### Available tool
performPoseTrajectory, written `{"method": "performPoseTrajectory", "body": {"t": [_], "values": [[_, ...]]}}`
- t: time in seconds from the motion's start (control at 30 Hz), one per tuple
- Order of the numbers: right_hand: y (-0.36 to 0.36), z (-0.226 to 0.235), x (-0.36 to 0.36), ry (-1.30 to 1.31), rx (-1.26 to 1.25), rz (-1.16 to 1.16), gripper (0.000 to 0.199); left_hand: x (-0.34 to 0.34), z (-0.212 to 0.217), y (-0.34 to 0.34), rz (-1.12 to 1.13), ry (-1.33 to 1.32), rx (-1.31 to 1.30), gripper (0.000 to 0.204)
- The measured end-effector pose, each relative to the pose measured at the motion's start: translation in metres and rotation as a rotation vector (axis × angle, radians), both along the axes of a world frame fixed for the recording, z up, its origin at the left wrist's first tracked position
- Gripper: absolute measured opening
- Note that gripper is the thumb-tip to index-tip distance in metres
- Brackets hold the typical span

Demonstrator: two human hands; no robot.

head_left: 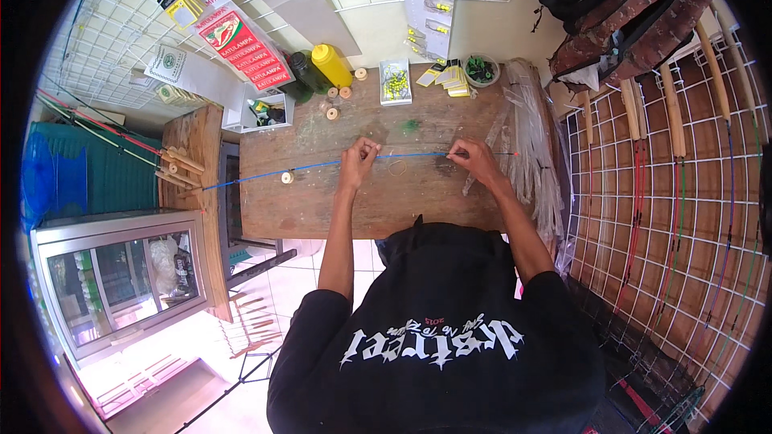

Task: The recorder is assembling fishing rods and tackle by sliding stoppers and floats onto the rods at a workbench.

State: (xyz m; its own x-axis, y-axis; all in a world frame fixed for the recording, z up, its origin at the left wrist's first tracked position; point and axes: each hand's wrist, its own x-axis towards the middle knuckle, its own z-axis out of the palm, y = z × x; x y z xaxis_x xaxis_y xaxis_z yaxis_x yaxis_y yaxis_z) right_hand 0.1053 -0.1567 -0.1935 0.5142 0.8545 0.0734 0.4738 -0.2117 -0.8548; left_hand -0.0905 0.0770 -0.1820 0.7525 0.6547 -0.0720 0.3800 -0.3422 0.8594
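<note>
A thin blue fishing rod (410, 155) runs crosswise over the wooden table, from its wooden handle at the left to a small reddish tip at the right. My left hand (359, 164) is closed around the rod near the middle of the table, fingertips pinched. Farther right, my right hand (476, 160) pinches the rod near its tip end. Between my hands a thin yellowish loop of thread (396, 168) lies just below the rod. To the left of my left hand, a small wooden spool (287, 178) rests beside the rod. Any fine thread in my fingers is too small to see.
Along the table's (322, 209) back stand a yellow bottle (330, 66), more spools (332, 113), a white tray of yellow-green pieces (395, 83) and a tub (481, 70). Clear plastic sleeves (531, 169) hang over the right edge. More rods hang on the right-hand rack (627, 193).
</note>
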Motion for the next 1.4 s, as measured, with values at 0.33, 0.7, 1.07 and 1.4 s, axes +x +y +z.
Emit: {"method": "performPoseTrajectory", "body": {"t": [0.33,0.7,1.07,1.4], "values": [[0.001,0.0,-0.008,-0.375,0.122,0.045,0.009,-0.002,0.003,0.0,0.012,0.021,-0.015,0.014],[0.001,-0.01,-0.009,-0.604,0.137,0.082,0.011,-0.002,0.002,0.002,0.016,-0.01,-0.003,0.013],[0.005,0.007,-0.015,-0.597,0.107,0.024,0.015,-0.002,0.002,0.002,0.015,-0.008,0.006,0.013],[0.007,0.02,-0.025,-0.365,0.028,-0.042,0.01,0.0,0.005,0.0,0.018,0.005,0.017,0.013]]}}
